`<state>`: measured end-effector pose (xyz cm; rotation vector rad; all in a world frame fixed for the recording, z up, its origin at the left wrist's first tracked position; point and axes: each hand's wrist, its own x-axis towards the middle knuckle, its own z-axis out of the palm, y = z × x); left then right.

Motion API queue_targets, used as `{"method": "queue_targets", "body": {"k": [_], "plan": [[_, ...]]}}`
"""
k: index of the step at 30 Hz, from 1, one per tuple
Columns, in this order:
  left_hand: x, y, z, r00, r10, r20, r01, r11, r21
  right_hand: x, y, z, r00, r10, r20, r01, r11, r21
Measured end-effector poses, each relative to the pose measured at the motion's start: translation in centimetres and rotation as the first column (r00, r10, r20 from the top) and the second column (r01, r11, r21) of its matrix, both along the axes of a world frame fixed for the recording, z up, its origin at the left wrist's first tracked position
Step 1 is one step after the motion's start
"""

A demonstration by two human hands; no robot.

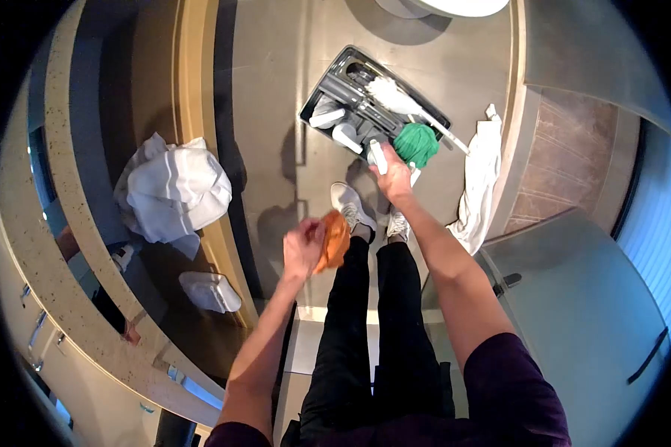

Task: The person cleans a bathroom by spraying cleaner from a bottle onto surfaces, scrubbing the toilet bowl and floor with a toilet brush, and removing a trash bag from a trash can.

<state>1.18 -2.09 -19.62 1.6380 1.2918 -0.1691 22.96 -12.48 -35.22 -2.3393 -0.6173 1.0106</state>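
Note:
My left hand (304,248) is closed on an orange cloth (333,242) that hangs to its right, above the floor. Beyond my feet, a black caddy (311,100) holds several bottles with white tops, a white fluffy duster (392,97) with a long handle, and a green cloth (416,144). At the caddy's near edge, my right hand (393,176) has its fingers wrapped round a spray bottle with a white head (379,158). The bottle's lower part is hard to make out.
A crumpled white towel (179,190) and a folded white cloth (209,291) lie on the wooden shelf at left. Another white towel (481,182) lies on the floor at right, near a glass door (581,290). Something round and white (462,6) stands at the top.

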Motion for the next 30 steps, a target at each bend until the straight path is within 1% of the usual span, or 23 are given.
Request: {"method": "queue_targets", "body": {"k": [1, 2, 3, 5, 6, 7, 9, 10, 12, 13, 14, 15, 16, 18, 20, 22, 23, 24, 26, 27, 28, 29, 30], "plan": [[1.1, 1.3, -1.1, 0.991, -0.084, -0.104, 0.091, 0.994, 0.058, -0.4, -1.0, -1.9, 0.993, 0.051, 0.108, -0.058, 0.996, 0.063], [2.9, 2.5, -2.6, 0.991, -0.101, -0.086, 0.110, 0.989, 0.102, 0.2, -1.9, -3.2, 0.969, 0.095, 0.229, -0.124, 0.985, 0.115], [4.3, 4.3, -3.2, 0.976, -0.152, -0.154, 0.167, 0.982, 0.084, -0.2, -2.5, -3.4, 0.989, 0.084, 0.118, -0.091, 0.994, 0.055], [5.7, 7.2, -6.5, 0.946, -0.287, -0.150, 0.315, 0.922, 0.227, -1.1, -3.3, -2.3, 0.988, 0.102, 0.115, -0.105, 0.994, 0.022], [8.4, 9.0, -5.9, 0.896, -0.333, -0.293, 0.375, 0.922, 0.100, -1.4, -3.6, -1.6, 0.987, 0.119, 0.111, -0.119, 0.993, -0.003], [10.2, 10.4, -6.2, 0.843, -0.418, -0.337, 0.467, 0.881, 0.076, -1.5, -3.5, -0.5, 0.985, 0.152, 0.076, -0.145, 0.985, -0.088], [13.7, 12.6, -6.0, 0.759, -0.527, -0.382, 0.559, 0.829, -0.032, -1.5, -3.2, 1.4, 0.989, 0.124, 0.083, -0.117, 0.990, -0.080], [14.7, 13.4, -7.4, 0.712, -0.572, -0.408, 0.594, 0.800, -0.084, -1.5, -3.1, 2.1, 0.992, 0.095, 0.085, -0.090, 0.994, -0.063], [15.0, 13.7, -11.0, 0.637, -0.590, -0.496, 0.676, 0.737, -0.010, -1.6, -2.9, 3.3, 0.992, 0.085, 0.096, -0.079, 0.995, -0.068], [14.9, 13.9, -12.2, 0.636, -0.596, -0.490, 0.679, 0.734, -0.012, -1.6, -2.9, 3.5, 0.990, 0.062, 0.130, -0.059, 0.998, -0.028], [14.7, 14.2, -13.3, 0.601, -0.649, -0.467, 0.693, 0.714, -0.100, -1.7, -3.1, 3.8, 0.986, 0.038, 0.162, -0.041, 0.999, 0.012], [14.3, 14.3, -14.3, 0.565, -0.699, -0.439, 0.704, 0.686, -0.186, -1.6, -3.1, 4.3, 0.990, 0.019, 0.142, -0.021, 1.000, 0.014], [13.4, 14.0, -15.1, 0.560, -0.705, -0.436, 0.708, 0.680, -0.190, -1.6, -3.4, 4.7, 0.990, 0.012, 0.141, -0.013, 1.000, 0.009], [11.3, 13.4, -15.7, 0.584, -0.738, -0.338, 0.733, 0.658, -0.173, -1.8, -3.5, 5.2, 0.995, 0.011, 0.104, -0.009, 1.000, -0.019], [9.9, 12.1, -15.1, 0.592, -0.726, -0.349, 0.710, 0.675, -0.199, -2.2, -4.1, 5.8, 0.996, 0.024, 0.091, -0.022, 1.000, -0.020], [8.4, 10.8, -15.8, 0.612, -0.700, -0.368, 0.743, 0.669, -0.036, -2.6, -4.2, 6.3, 0.996, 0.044, 0.082, -0.042, 0.999, -0.025], [8.2, 10.5, -16.0, 0.632, -0.690, -0.354, 0.743, 0.669, 0.020, -2.8, -4.0, 6.3, 0.990, 0.063, 0.123, -0.066, 0.998, 0.016], [8.8, 10.5, -15.4, 0.634, -0.689, -0.351, 0.741, 0.671, 0.020, -2.9, -3.8, 6.5, 0.983, 0.084, 0.162, -0.093, 0.994, 0.052], [10.0, 10.5, -14.0, 0.683, -0.663, -0.308, 0.686, 0.726, -0.042, -2.9, -2.6, 7.0, 0.987, 0.046, 0.152, -0.060, 0.994, 0.088], [9.7, 10.2, -15.1, 0.730, -0.624, -0.278, 0.658, 0.752, 0.040, -2.7, -2.0, 6.9, 0.974, 0.082, 0.211, -0.106, 0.989, 0.103], [9.7, 10.4, -15.4, 0.733, -0.621, -0.276, 0.654, 0.756, 0.036, -2.6, -1.3, 6.9, 0.956, 0.116, 0.268, -0.152, 0.982, 0.116], [9.7, 10.5, -15.7, 0.852, -0.485, -0.195, 0.504, 0.861, 0.063, -2.5, -0.5, 6.7, 0.941, 0.095, 0.324, -0.156, 0.973, 0.169], [9.6, 10.6, -15.9, 0.938, -0.328, -0.111, 0.337, 0.938, 0.076, -2.3, 0.4, 6.4, 0.942, 0.100, 0.320, -0.159, 0.973, 0.166]]}}
